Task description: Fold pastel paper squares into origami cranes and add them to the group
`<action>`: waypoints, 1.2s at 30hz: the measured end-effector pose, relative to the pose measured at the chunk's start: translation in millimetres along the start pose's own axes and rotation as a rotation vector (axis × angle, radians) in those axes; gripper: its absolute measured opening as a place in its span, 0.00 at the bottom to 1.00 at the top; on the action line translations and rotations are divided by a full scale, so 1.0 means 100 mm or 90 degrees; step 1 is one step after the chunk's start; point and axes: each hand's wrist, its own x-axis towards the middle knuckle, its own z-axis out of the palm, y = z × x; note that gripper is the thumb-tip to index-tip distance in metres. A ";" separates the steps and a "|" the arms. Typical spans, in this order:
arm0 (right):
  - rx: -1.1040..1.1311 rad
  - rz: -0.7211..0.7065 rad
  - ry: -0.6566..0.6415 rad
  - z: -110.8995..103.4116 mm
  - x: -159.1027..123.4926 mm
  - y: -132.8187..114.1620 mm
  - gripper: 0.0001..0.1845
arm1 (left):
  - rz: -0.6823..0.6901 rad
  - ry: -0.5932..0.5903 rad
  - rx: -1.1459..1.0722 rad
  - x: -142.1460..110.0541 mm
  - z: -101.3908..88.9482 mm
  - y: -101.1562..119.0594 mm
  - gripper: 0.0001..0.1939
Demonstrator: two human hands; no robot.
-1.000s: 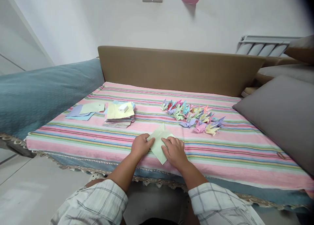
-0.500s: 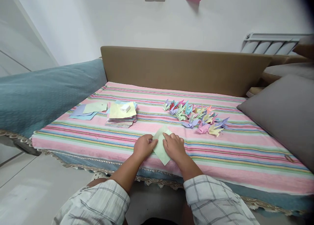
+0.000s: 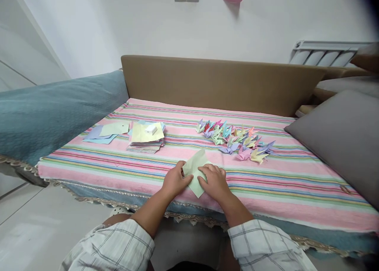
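Note:
A pale green sheet of origami paper [image 3: 197, 172] is held between my two hands above the near edge of the striped cover, its corners pointing away from and toward me. My left hand [image 3: 176, 179] pinches its left side, thumb on top and fingers partly behind. On the right side, my right hand [image 3: 215, 181] grips the sheet with its thumb on the surface and its fingers bent near the edge. Folded paper cranes [image 3: 229, 146] in several colours lie in a cluster beyond my right hand. A stack of coloured paper [image 3: 145, 144] stands beyond my left hand.
On the stack sits a small white block [image 3: 151, 129]. Loose sheets [image 3: 102, 133] lie to its left. The striped cover [image 3: 284, 196] drapes the seat. A grey cushion [image 3: 340, 137] is at right, a blue-covered armrest [image 3: 65, 109] at left, and a brown backrest [image 3: 213, 83] behind.
The far part of the sheet now stands out wider and higher between my hands. My right hand has shifted slightly right, its index finger drawn back from the middle of the paper.

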 end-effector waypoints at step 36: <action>-0.004 0.029 0.036 -0.03 -0.02 0.08 0.09 | 0.401 -0.010 0.185 -0.11 0.22 -0.13 0.14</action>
